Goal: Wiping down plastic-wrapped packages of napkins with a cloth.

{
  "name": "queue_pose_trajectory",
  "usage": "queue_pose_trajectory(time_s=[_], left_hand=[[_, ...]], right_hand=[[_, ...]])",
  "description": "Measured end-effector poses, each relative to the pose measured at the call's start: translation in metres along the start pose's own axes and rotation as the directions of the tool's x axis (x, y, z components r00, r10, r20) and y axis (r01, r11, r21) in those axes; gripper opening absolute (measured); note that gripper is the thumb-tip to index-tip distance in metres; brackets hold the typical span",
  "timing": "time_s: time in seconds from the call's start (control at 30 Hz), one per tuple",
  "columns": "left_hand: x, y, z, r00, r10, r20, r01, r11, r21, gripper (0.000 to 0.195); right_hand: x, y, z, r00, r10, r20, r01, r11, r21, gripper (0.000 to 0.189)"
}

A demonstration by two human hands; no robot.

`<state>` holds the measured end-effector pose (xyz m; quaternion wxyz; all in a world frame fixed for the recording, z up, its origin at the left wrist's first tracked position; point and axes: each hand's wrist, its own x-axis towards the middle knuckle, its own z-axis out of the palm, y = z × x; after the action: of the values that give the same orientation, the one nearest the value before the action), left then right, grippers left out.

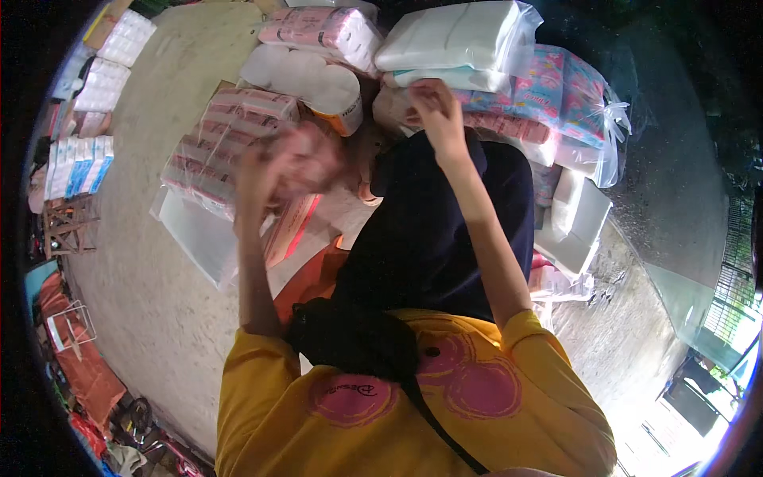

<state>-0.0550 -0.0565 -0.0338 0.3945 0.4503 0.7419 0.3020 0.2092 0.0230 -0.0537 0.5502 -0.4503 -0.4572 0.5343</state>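
My left hand [257,179], blurred, holds a pink soft pack [313,154] that is blurred too. Just left of it, a clear-wrapped bundle of pink tissue packs [223,134] rests on top of a white plastic-wrapped package [199,229]. My right hand [440,113] is raised above my dark-clad knee with bent fingers apart and nothing visible in them. Behind those fingers lie a white wrapped package [447,39], a row of pink packs [506,126] and blue-and-pink floral packs [545,89] in a tied clear bag. White paper rolls [298,74] lie between the two stacks.
Beneath my left forearm stands a cardboard box [292,229] with a red edge. An orange seat [319,268] shows under me. White-and-blue packs [80,167] and a wooden crate [70,223] line the far left. A metal grille [730,280] is at right.
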Motion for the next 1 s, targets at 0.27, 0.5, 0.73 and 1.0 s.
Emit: queue_pose_trajectory(time_s=[0.27, 0.5, 0.73, 1.0], left_hand=[[0.007, -0.091, -0.156, 0.819, -0.017, -0.573, -0.202, 0.927, -0.317, 0.042], [-0.017, -0.108, -0.124, 0.986, -0.105, -0.133, -0.048, 0.58, -0.814, 0.053], [-0.02, -0.097, -0.12, 0.981, -0.052, -0.186, -0.132, 0.521, -0.843, 0.052], [-0.012, -0.128, -0.136, 0.96, 0.208, -0.189, -0.268, 0.472, -0.84, 0.046]], right_hand=[[-0.048, 0.02, 0.114, 0.908, 0.283, 0.31, -0.316, 0.947, 0.061, 0.022], [-0.11, 0.113, 0.143, 0.713, 0.508, 0.483, -0.126, 0.77, -0.625, 0.03], [-0.106, 0.088, 0.153, 0.669, 0.565, 0.483, -0.436, 0.824, -0.361, 0.058], [-0.071, 0.056, 0.14, 0.533, 0.611, 0.586, -0.841, 0.458, 0.287, 0.098]])
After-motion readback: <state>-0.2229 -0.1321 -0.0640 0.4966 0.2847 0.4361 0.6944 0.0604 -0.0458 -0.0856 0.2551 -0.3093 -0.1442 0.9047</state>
